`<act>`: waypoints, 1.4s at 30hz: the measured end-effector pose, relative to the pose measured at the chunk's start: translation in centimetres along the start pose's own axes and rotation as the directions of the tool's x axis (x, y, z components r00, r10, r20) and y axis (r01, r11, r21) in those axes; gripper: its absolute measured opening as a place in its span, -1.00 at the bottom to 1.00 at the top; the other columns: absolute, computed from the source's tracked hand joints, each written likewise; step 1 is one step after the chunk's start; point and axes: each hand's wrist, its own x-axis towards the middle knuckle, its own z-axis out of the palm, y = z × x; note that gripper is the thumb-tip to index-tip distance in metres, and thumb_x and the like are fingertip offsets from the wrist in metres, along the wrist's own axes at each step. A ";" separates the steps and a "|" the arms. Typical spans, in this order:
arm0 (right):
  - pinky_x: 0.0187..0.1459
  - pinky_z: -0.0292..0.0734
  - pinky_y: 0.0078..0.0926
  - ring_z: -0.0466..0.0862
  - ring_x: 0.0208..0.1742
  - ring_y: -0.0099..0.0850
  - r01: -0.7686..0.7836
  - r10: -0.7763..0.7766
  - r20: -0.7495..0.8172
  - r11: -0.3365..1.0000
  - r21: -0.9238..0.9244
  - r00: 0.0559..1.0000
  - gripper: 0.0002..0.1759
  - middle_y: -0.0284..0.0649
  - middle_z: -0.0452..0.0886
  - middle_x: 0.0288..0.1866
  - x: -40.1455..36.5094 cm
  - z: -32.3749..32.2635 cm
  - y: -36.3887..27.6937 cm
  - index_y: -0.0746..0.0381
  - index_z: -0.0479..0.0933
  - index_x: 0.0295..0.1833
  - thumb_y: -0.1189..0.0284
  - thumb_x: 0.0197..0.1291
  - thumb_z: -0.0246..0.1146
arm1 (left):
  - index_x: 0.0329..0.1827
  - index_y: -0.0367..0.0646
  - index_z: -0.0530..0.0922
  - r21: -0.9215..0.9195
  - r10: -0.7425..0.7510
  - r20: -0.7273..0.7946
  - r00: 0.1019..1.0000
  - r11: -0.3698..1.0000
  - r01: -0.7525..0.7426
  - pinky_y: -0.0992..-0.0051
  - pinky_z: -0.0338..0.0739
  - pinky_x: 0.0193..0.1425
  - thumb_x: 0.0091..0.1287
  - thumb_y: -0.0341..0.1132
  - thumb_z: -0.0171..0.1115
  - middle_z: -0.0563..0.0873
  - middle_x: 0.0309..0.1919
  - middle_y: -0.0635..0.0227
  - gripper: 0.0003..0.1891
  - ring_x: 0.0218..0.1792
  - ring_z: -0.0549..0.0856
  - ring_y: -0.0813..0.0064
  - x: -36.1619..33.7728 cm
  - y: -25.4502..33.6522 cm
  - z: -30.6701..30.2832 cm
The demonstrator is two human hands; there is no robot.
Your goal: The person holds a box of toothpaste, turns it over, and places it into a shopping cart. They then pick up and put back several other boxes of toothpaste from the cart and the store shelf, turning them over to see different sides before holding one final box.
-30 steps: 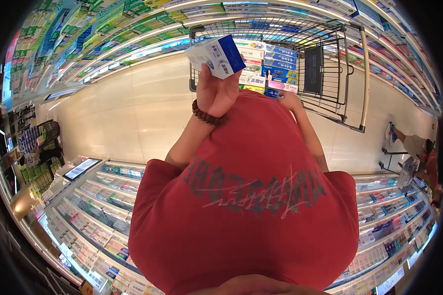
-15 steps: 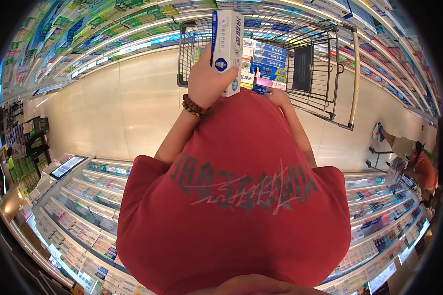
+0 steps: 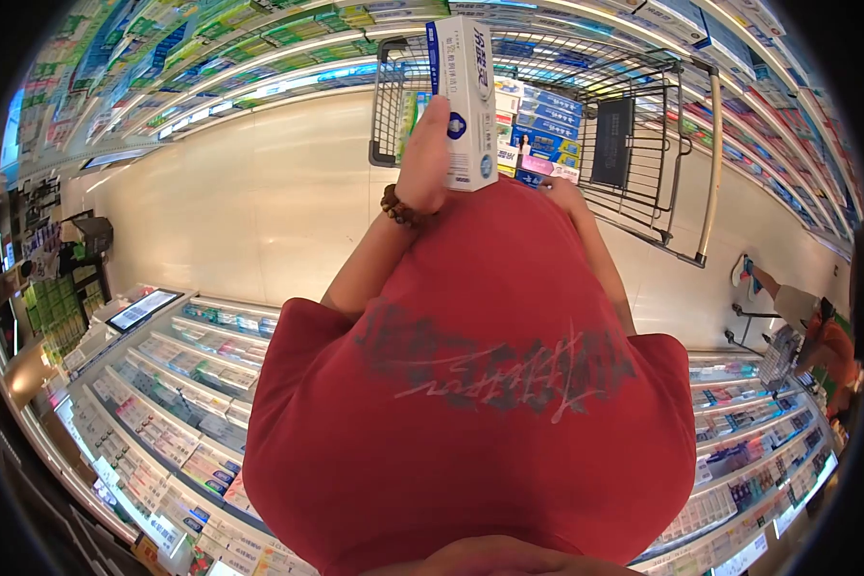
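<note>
My left hand (image 3: 426, 161), with a beaded bracelet at the wrist, grips a long white toothpaste box (image 3: 468, 115) by its left side. The box stands almost upright in front of my body, its blue edge and dark lettering showing. My right hand (image 3: 564, 196) is curled at the near side of the shopping cart, against the lowest toothpaste boxes; its fingertips are partly hidden. In the cart lie stacked blue toothpaste boxes (image 3: 551, 120) and a pink-fronted box (image 3: 536, 164).
The wire shopping cart (image 3: 651, 197) stands across in front of me, its handle (image 3: 713, 163) to the right. Shelves of boxed goods (image 3: 259, 82) rise beyond it, and more shelves (image 3: 178, 384) run behind me. Another person (image 3: 828, 336) with a cart is at far right.
The white toothpaste box has turned slightly, and my left thumb has moved off its front face. The cart and my hands appear farther right in view. My right hand stays by the cart.
</note>
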 end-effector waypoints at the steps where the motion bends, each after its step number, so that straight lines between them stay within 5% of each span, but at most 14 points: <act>1: 0.13 0.58 -0.11 0.71 0.05 0.00 -0.001 0.001 0.003 1.000 0.008 1.000 -0.56 0.07 0.73 -0.02 0.2 0.1 0.4 0.15 0.73 -0.01 0.14 0.17 0.14 | 0.44 -0.25 0.29 -0.071 0.079 0.006 0.997 0.994 -0.079 0.35 0.61 0.16 0.53 -0.28 0.17 0.61 0.16 0.26 -0.50 0.13 0.65 0.43 0.2 -0.6 0.4; 2: 0.13 0.58 -0.12 0.71 0.05 -0.01 -0.008 0.008 0.000 1.000 0.013 1.000 -0.56 0.07 0.73 -0.02 0.5 0.3 0.7 0.15 0.73 -0.01 0.14 0.16 0.14 | 0.39 -0.27 0.33 -0.146 0.158 0.014 0.987 0.977 -0.154 0.33 0.62 0.15 0.54 -0.31 0.14 0.63 0.14 0.28 -0.57 0.14 0.66 0.42 0.4 -0.9 0.7; 7: 0.12 0.58 -0.10 0.72 0.03 0.02 -0.006 0.006 -0.016 1.000 -0.003 1.000 -0.55 0.10 0.73 -0.04 -0.2 -0.2 0.3 0.15 0.73 -0.01 0.13 0.16 0.14 | 0.27 -0.22 0.40 -0.170 0.092 0.098 0.991 0.983 -0.074 0.05 0.66 0.23 0.43 -0.43 0.28 0.64 0.13 0.20 -0.61 0.18 0.66 0.25 -0.1 0.1 0.9; 11: 0.13 0.58 -0.08 0.71 0.04 0.03 -0.035 0.035 -0.013 0.999 0.001 0.999 -0.55 0.09 0.73 -0.02 -0.3 -0.4 0.2 0.13 0.72 0.03 0.11 0.17 0.17 | 0.35 -0.11 0.33 -0.100 0.125 0.121 0.985 0.989 -0.113 -0.18 0.48 0.39 0.49 -0.11 0.23 0.51 0.29 0.15 -0.51 0.34 0.53 0.14 0.5 -1.1 0.2; 20: 0.12 0.59 -0.12 0.72 0.04 -0.01 0.033 -0.032 -0.036 0.999 0.034 0.999 -0.57 0.03 0.74 -0.03 0.3 0.4 1.2 0.13 0.73 0.01 0.13 0.16 0.17 | 0.33 -0.16 0.39 -0.127 0.196 -0.092 0.976 0.970 -0.207 0.23 0.73 0.17 0.48 0.17 0.11 0.62 0.20 0.25 -0.39 0.22 0.64 0.30 1.1 -1.3 -0.4; 21: 0.12 0.60 -0.13 0.72 0.03 -0.01 0.039 -0.037 -0.043 0.999 0.028 0.998 -0.58 0.03 0.74 -0.03 0.2 0.3 1.1 0.13 0.73 0.00 0.14 0.16 0.17 | 0.19 -0.18 0.48 -0.216 0.194 -0.125 0.973 0.952 -0.218 0.32 0.81 -0.04 0.38 0.08 0.32 0.69 0.06 0.28 -0.45 0.05 0.73 0.34 1.2 -1.1 0.0; 36: 0.11 0.60 -0.14 0.72 0.02 0.01 0.019 -0.018 -0.011 0.998 0.053 1.000 -0.57 0.10 0.73 -0.05 0.7 0.5 1.5 0.18 0.73 0.01 0.15 0.20 0.17 | 0.20 -0.12 0.51 -0.196 0.194 -0.295 0.936 0.946 -0.258 0.25 0.78 0.00 0.41 -0.11 0.35 0.69 0.04 0.31 -0.58 0.06 0.71 0.37 0.7 -1.3 0.9; 39: 0.12 0.59 -0.14 0.71 0.06 -0.01 0.080 -0.077 0.071 0.996 -0.040 0.994 -0.57 0.05 0.74 -0.02 2.2 1.3 2.8 0.16 0.70 0.06 0.15 0.22 0.18 | 0.21 -0.13 0.51 -0.236 0.175 -0.202 0.964 0.946 -0.221 0.26 0.76 -0.02 0.42 -0.07 0.33 0.70 0.04 0.31 -0.56 0.07 0.71 0.37 1.2 -1.8 -0.7; 40: 0.12 0.59 -0.13 0.71 0.07 -0.02 0.130 -0.127 0.031 0.987 -0.094 0.991 -0.56 0.03 0.73 0.00 1.6 0.5 2.4 0.15 0.68 0.10 0.15 0.23 0.18 | 0.33 -0.09 0.46 -0.186 0.188 -0.103 0.977 0.961 -0.205 0.10 0.54 0.32 0.47 0.05 0.21 0.64 0.23 0.32 -0.48 0.26 0.61 0.32 1.3 -1.8 -1.5; 41: 0.11 0.58 -0.13 0.70 0.08 -0.02 0.177 -0.180 -0.009 0.973 -0.151 0.984 -0.56 0.01 0.73 0.02 1.0 -1.3 0.7 0.13 0.66 0.14 0.15 0.24 0.19 | 0.35 -0.09 0.45 -0.162 0.228 -0.040 0.973 0.959 -0.232 0.09 0.53 0.34 0.46 0.07 0.21 0.63 0.25 0.29 -0.45 0.28 0.60 0.28 1.7 -1.4 -1.9; 42: 0.05 0.60 -0.22 0.71 0.07 -0.05 0.195 -0.196 -0.034 0.981 -0.013 0.980 -0.56 0.05 0.71 0.07 0.6 -3.4 -1.2 0.15 0.61 0.22 0.21 0.29 0.21 | 0.37 -0.10 0.43 -0.140 0.266 0.022 0.964 0.955 -0.260 0.09 0.51 0.36 0.46 0.09 0.21 0.61 0.27 0.26 -0.42 0.29 0.59 0.25 1.9 -1.0 -2.2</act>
